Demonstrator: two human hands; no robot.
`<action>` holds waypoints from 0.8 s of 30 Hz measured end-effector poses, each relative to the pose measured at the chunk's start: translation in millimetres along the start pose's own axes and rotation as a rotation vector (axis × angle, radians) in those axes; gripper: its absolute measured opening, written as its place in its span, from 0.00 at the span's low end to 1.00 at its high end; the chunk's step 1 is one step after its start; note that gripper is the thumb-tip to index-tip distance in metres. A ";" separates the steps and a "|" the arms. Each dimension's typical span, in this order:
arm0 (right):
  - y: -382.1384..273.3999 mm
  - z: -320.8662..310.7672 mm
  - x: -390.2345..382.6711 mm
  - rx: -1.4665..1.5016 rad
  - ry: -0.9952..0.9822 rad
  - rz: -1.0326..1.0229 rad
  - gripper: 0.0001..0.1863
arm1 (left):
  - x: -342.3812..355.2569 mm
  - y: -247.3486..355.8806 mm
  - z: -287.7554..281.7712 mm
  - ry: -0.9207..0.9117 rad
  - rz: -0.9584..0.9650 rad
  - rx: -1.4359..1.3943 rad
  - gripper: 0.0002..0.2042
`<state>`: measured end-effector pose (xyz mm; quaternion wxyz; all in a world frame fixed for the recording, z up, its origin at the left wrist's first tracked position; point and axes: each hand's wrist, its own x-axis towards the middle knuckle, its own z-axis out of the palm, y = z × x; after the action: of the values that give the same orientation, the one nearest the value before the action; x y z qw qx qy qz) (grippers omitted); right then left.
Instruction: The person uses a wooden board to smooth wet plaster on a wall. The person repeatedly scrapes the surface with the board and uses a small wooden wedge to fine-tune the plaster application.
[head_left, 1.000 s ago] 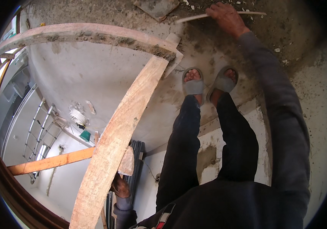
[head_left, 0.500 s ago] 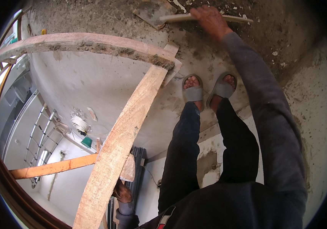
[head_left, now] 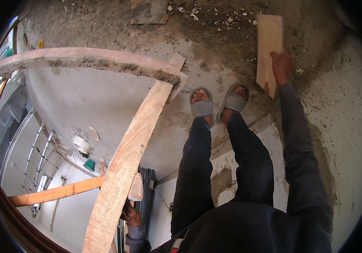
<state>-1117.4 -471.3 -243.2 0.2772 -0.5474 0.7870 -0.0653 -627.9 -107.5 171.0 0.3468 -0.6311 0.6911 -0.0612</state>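
My right hand (head_left: 282,67) is closed on the edge of a short, pale wooden board (head_left: 269,46), which is held broad face up on the right, with one end jagged. My left hand (head_left: 132,214) is low on the left, closed at the edge of a wooden frame's long plank (head_left: 126,168); its fingers are partly hidden behind the plank. At its upper end the plank meets a curved-looking, dirt-crusted beam (head_left: 92,57). A small wood block (head_left: 136,188) sits against the plank just above my left hand.
An orange-brown crosspiece (head_left: 58,193) joins the plank from the left. My sandalled feet (head_left: 201,101) stand on the stained floor. Farther off are a metal ladder (head_left: 37,158), a white cable coil (head_left: 81,144) and a green container (head_left: 89,164). A flat panel (head_left: 149,12) lies among debris ahead.
My right hand has moved right and toward me, turning the short board from edge-on and crosswise to broad face up and lengthwise. My left hand stays at the plank. The view has shifted slightly.
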 end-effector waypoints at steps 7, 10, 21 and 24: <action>-4.1 49.9 -7.7 -0.116 0.135 0.263 0.23 | -13.2 -6.8 -9.1 -0.165 -0.072 -0.167 0.20; -34.6 92.5 1.9 -0.134 0.195 0.233 0.22 | -58.9 -16.3 8.7 -0.323 -0.230 -0.207 0.18; -214.0 134.5 16.9 0.499 0.156 -0.004 0.15 | -8.4 0.4 -5.3 -0.184 -0.463 -0.486 0.16; -150.1 105.9 14.4 0.590 0.084 -0.001 0.12 | -5.7 0.0 -15.8 -0.192 -0.535 -0.508 0.16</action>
<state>-943.4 -521.8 -276.2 0.3913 -0.4404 0.7446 -0.3138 -636.9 -107.9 185.1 0.2141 -0.8581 0.4593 0.0830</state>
